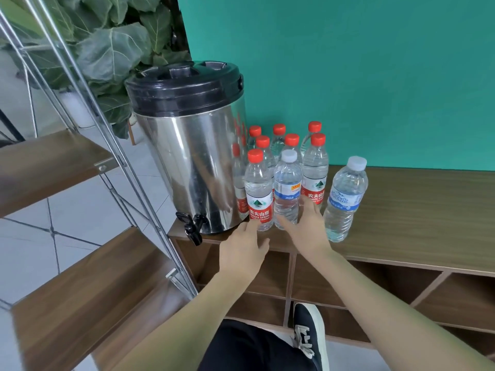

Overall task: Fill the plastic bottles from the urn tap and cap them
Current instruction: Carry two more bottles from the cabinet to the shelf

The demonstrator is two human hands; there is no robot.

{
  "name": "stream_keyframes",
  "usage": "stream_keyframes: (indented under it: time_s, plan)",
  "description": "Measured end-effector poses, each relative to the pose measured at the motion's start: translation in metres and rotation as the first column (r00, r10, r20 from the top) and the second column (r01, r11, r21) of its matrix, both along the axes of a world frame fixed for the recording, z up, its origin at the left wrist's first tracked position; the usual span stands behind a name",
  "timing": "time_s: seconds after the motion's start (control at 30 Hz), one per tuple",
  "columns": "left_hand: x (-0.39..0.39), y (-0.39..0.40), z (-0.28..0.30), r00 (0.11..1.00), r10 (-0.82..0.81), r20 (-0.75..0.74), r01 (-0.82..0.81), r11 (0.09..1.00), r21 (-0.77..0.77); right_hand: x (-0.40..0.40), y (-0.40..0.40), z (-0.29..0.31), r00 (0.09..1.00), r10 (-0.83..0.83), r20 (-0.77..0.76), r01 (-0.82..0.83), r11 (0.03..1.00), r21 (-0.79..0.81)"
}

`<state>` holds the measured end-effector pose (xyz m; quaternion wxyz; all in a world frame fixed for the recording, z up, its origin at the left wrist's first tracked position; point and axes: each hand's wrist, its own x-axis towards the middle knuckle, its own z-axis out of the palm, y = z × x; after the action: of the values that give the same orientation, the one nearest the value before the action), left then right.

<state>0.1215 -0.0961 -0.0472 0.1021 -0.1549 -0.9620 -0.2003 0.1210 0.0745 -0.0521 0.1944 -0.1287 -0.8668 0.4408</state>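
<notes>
A person's left hand (242, 246) and right hand (304, 228), both with fingers spread and gripping nothing, reach over the front edge of a brown wood-grain worktop (417, 210). The left fingertips touch a clear plastic bottle with a red cap and red label (258, 191); the right fingers flank a clear white-capped bottle with a blue band (287, 191). Another white-capped bottle (345, 199) stands apart to the right, more red-capped bottles (284, 140) behind. At the worktop's left end stands a steel urn with a black lid (192, 145), its black tap (192, 226) overhanging the corner.
</notes>
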Motion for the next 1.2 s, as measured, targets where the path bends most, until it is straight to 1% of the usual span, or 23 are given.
stream_keyframes:
  time_s: [0.07,0.13,0.3,0.47,0.67,0.73,0.8,0.87,0.93,1.0,1.07,1.13,1.2]
  plan:
    - [0.001,-0.007,0.002,1.0,-0.02,0.005,0.02,0.999,-0.042,-0.012,-0.003,-0.002,1.0,0.021,0.016,-0.019,0.996,-0.093]
    - [0.002,-0.015,0.002,0.999,-0.037,0.013,0.038,0.996,-0.079,-0.018,-0.003,-0.004,0.999,0.028,0.015,-0.026,0.991,-0.134]
    - [0.001,-0.035,0.002,0.998,-0.045,0.046,0.05,0.992,-0.12,-0.015,-0.006,-0.008,1.0,0.018,0.003,-0.017,0.997,-0.075]
    - [0.001,-0.044,0.003,0.997,-0.013,0.073,0.019,0.997,-0.079,0.008,-0.01,-0.016,0.999,0.052,-0.011,-0.052,0.998,-0.016]
    - [0.0,-0.044,0.0,0.995,0.001,0.104,0.002,1.0,-0.03,0.016,-0.014,-0.013,0.992,0.123,0.024,-0.122,0.991,-0.048]
    - [0.0,-0.04,-0.002,0.992,-0.009,0.128,0.005,0.999,0.034,0.022,-0.01,-0.013,0.984,0.174,0.031,-0.171,0.982,-0.084]
    - [-0.001,-0.032,-0.003,0.984,-0.035,0.172,0.013,0.992,0.127,0.034,-0.002,-0.013,0.982,0.191,-0.007,-0.189,0.969,-0.159]
    - [-0.003,-0.02,-0.002,0.976,-0.06,0.208,0.011,0.973,0.229,0.048,0.008,-0.013,0.991,0.126,-0.054,-0.134,0.974,-0.182]
    - [-0.004,-0.006,0.0,0.968,-0.079,0.239,-0.004,0.945,0.328,0.059,0.02,-0.012,0.994,0.02,-0.108,-0.034,0.991,-0.129]
    - [-0.002,0.01,0.002,0.958,-0.112,0.265,-0.021,0.891,0.453,0.066,0.033,-0.011,0.983,-0.09,-0.16,0.074,0.992,-0.103]
    - [-0.001,0.026,0.003,0.953,-0.14,0.269,-0.032,0.836,0.548,0.064,0.048,-0.009,0.973,-0.171,-0.155,0.155,0.982,-0.11]
    - [-0.004,0.04,-0.001,0.958,-0.144,0.248,-0.037,0.796,0.605,0.055,0.061,-0.007,0.976,-0.187,-0.114,0.175,0.979,-0.11]
    - [-0.008,0.054,-0.003,0.966,-0.132,0.222,-0.052,0.744,0.666,0.045,0.07,-0.004,0.986,-0.143,-0.08,0.132,0.982,-0.132]
